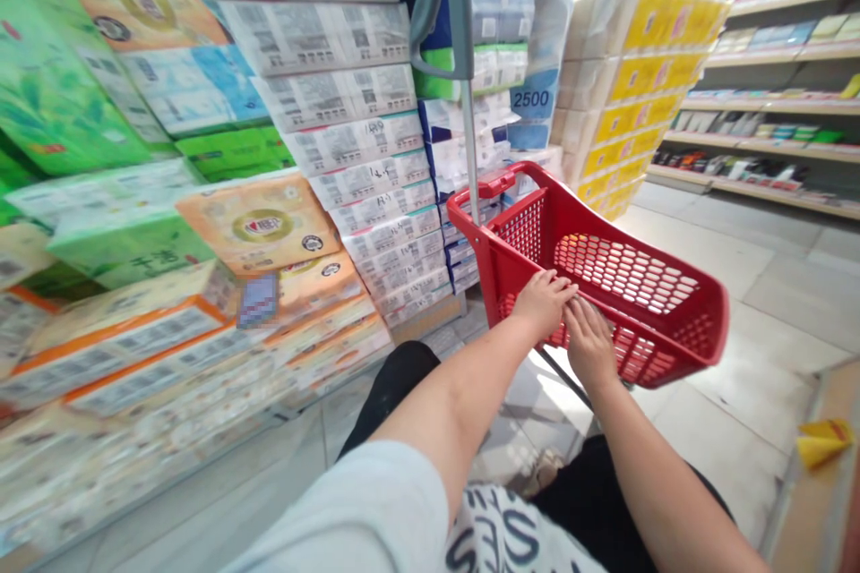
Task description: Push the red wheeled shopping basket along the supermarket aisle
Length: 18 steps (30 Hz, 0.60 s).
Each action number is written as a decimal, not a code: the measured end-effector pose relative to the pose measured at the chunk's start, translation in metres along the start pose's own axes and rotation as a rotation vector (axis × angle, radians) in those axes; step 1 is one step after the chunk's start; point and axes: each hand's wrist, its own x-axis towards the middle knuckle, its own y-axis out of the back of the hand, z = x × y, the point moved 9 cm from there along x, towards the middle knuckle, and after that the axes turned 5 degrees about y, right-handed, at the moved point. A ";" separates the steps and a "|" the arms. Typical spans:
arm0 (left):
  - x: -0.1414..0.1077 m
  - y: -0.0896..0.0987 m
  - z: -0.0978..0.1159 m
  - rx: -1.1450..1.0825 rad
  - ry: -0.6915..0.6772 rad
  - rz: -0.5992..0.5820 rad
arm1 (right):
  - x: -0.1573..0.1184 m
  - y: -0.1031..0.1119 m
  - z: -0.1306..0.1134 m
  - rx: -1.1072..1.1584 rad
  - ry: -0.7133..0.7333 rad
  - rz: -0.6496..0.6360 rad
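Note:
A red plastic shopping basket cart (pixel 692 349) with honeycomb holes in its walls stands in front of me. Its grey pull handle (pixel 463 27) rises on a metal pole at the left end. My left hand (pixel 546 300) rests on the near rim, fingers stretched out over it. Right beside it, my right hand (pixel 591 340) lies against the same rim with its fingers straight, their tips touching or close to the left hand's fingers. I see nothing held in either hand. The basket's near inside is partly hidden by the hands and rim.
Stacked packs of tissue paper (pixel 262 224) fill the left, with tall white packs (pixel 363 98) behind the handle. Yellow-and-white packs (pixel 624 98) stand farther back. Store shelves (pixel 772 54) line the right. A yellow item (pixel 823 443) lies on a low ledge at the right edge.

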 end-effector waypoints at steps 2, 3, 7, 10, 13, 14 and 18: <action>0.000 0.000 -0.001 -0.009 -0.005 0.014 | -0.001 0.003 0.008 0.028 -0.022 0.045; 0.000 0.000 -0.001 -0.014 -0.006 0.018 | -0.002 0.005 0.012 0.034 -0.048 0.069; 0.001 0.000 0.000 -0.011 -0.020 0.005 | -0.005 0.000 0.014 0.042 -0.093 0.075; 0.000 0.001 0.000 0.018 -0.020 -0.030 | -0.007 -0.017 -0.001 0.114 0.019 -0.067; -0.004 0.004 -0.003 0.057 -0.029 -0.026 | -0.010 -0.020 -0.001 0.095 0.008 -0.089; -0.007 0.005 -0.004 0.068 -0.050 -0.021 | -0.010 -0.019 0.002 0.075 -0.012 -0.079; -0.014 0.005 -0.011 0.110 -0.216 -0.032 | -0.006 -0.018 0.007 0.126 -0.025 -0.107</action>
